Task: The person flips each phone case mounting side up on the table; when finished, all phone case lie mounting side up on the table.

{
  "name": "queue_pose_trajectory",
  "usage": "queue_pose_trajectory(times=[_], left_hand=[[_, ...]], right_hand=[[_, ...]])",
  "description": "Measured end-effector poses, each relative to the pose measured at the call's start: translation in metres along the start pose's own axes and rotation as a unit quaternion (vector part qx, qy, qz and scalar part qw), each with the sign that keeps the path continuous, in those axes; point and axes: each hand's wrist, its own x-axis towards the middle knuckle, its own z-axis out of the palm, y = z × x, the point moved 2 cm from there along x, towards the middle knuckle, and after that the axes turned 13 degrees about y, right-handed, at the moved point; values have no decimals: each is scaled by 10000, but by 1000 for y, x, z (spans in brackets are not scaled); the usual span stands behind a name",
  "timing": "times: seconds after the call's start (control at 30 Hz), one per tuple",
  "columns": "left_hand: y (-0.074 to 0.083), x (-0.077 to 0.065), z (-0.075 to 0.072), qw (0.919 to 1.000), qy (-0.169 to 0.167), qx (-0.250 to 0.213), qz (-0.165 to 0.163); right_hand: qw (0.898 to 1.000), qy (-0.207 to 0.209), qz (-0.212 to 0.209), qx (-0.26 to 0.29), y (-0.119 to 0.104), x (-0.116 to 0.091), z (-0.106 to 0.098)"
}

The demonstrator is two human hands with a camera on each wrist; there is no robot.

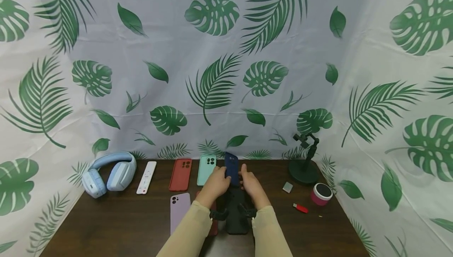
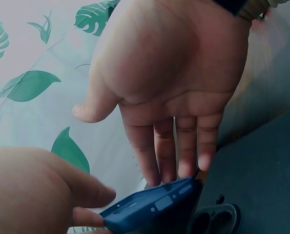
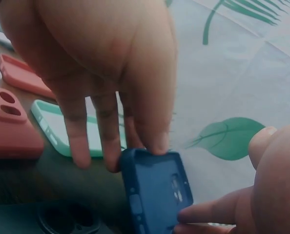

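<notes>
A dark blue phone case (image 1: 231,166) is held tilted near the back of the table. My left hand (image 1: 216,182) pinches its left side, the thumb (image 3: 158,139) against the edge and fingers behind it. At the other side my right hand (image 1: 254,188) touches the case with fairly straight fingers (image 2: 144,156), its thumb raised away. The right wrist view shows the hollow inside of the blue case (image 3: 157,187). Below both hands lies a black phone case (image 1: 237,215), partly covered by the wrists.
To the left lie a red case (image 1: 181,175), a mint case (image 1: 203,172), a lilac case (image 1: 179,210), a white remote (image 1: 146,177) and blue headphones (image 1: 120,176). A second red case (image 1: 213,227) is partly hidden. Rightward are a dark stand (image 1: 303,172), pink jar (image 1: 321,195) and red USB stick (image 1: 301,208).
</notes>
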Motion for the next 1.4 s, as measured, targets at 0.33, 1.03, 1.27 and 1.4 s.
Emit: queue_pose_trajectory(times=[0.33,1.03,1.27,1.4], left_hand=[[-2,3,-2,9975,-332,537,319],[3,-14,-18,9933,-862,225,731],[-2,-35,-25,9913,-813,-8,1037],[-2,-48,-31,9910,-869,-103,1017]], right_hand=[[10000,49,-4,-46,2,4,-4],[9587,-258,32,2831,36,2,-22],[9391,-248,163,3423,42,-9,-27],[9467,-86,313,3204,42,-17,-31]])
